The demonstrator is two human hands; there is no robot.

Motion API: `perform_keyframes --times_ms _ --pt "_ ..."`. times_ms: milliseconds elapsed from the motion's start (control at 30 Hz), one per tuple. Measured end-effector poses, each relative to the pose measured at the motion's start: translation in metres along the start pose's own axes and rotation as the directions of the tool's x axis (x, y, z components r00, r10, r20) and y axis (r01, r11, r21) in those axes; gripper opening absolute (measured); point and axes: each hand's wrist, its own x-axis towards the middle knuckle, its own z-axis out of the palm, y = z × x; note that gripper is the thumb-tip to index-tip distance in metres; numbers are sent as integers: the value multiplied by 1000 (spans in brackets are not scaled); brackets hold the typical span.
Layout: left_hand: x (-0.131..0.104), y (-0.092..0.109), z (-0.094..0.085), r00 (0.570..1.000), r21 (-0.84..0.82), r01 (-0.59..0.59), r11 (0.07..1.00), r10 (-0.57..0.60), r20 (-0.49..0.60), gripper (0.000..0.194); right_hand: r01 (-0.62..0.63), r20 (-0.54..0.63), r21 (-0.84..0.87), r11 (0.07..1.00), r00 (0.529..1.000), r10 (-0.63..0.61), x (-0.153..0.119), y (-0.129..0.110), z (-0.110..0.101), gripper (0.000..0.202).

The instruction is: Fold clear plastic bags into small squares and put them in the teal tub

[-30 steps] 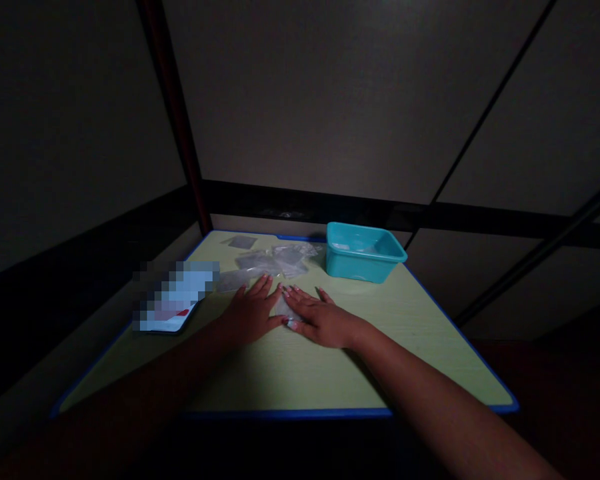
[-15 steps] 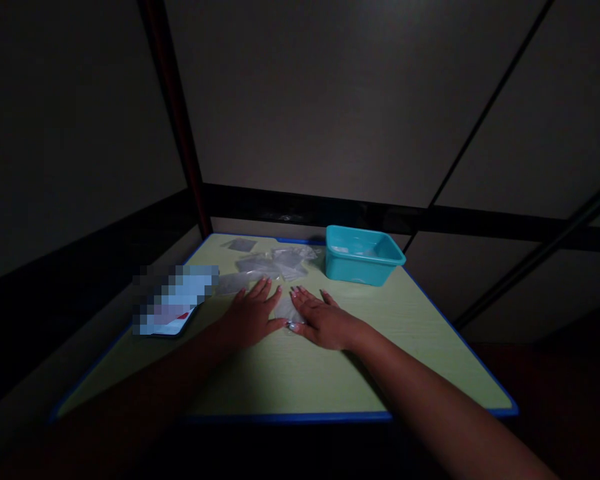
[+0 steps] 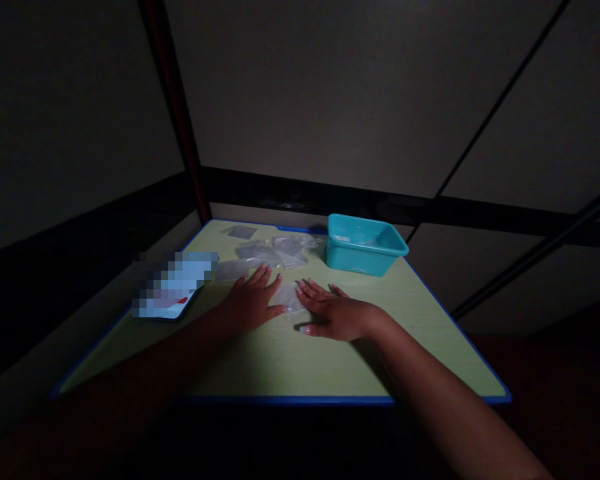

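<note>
A small clear plastic bag (image 3: 289, 299) lies flat on the table between my hands. My left hand (image 3: 253, 303) is spread palm down at the bag's left side, its thumb and forefinger reaching toward the bag. On the other side, my right hand (image 3: 333, 312) is open with fingers apart, the fingertips over the bag's right edge and the thumb stretched out below it. Just beyond my left fingertips, several more clear plastic bags (image 3: 293, 253) lie in a loose, overlapping spread. Neither hand grips anything.
A turquoise plastic basket (image 3: 363, 260) stands at the back right, with something pale inside. At the left edge lies a phone (image 3: 180, 287) with a lit, blurred screen. The pale green table (image 3: 260, 373) has a blue rim. Walls close in behind and at left.
My right hand has shifted right, away from my left hand, baring more of the small bag. My left hand stays spread beside it. The whole view has tilted slightly.
</note>
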Motion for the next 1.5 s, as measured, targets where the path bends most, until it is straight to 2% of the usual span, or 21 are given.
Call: perform_keyframes --times_ms 300,567,667,800,933,1033,1133,1233,1333,1433,1500 --pt "1 -1 1 1000 31 -3 1000 2 23 72 18 61 -65 998 998 -14 -6 -6 -1 80" --pt "1 -4 3 1000 20 -10 1000 10 3 73 34 58 3 999 998 -34 -6 -4 0 83" --pt "1 -4 1 996 14 -61 998 62 -63 69 23 60 3 1000 998 -23 -7 -2 -1 86" --pt "1 -3 -4 974 -46 -192 980 184 -132 56 62 26 39 997 998 -63 -9 -2 -2 87" --pt "-1 1 -9 955 -89 -292 952 285 -77 52 92 45 50 994 994 -95 -9 -4 0 85" --pt "-3 1 -7 956 -96 -292 952 293 6 54 84 85 45 995 993 -88 -8 -4 1 86" --pt "-2 -1 -3 951 -107 -304 947 308 27 55 108 77 85 990 990 -115 -9 -1 -1 84" --pt "1 -3 0 946 -129 -323 938 320 -47 55 167 -42 146 975 986 -162 -7 7 -3 75" --pt "4 -5 -1 931 -166 -335 928 298 -213 50 193 -310 157 968 941 -137 0 17 -3 59" --pt "7 -7 -3 901 -222 -334 916 241 -361 34 74 -537 228 971 842 62 12 24 1 34" --pt "8 -8 -4 887 -251 -318 914 194 -418 22 -6 -559 393 920 792 244 20 26 4 20"
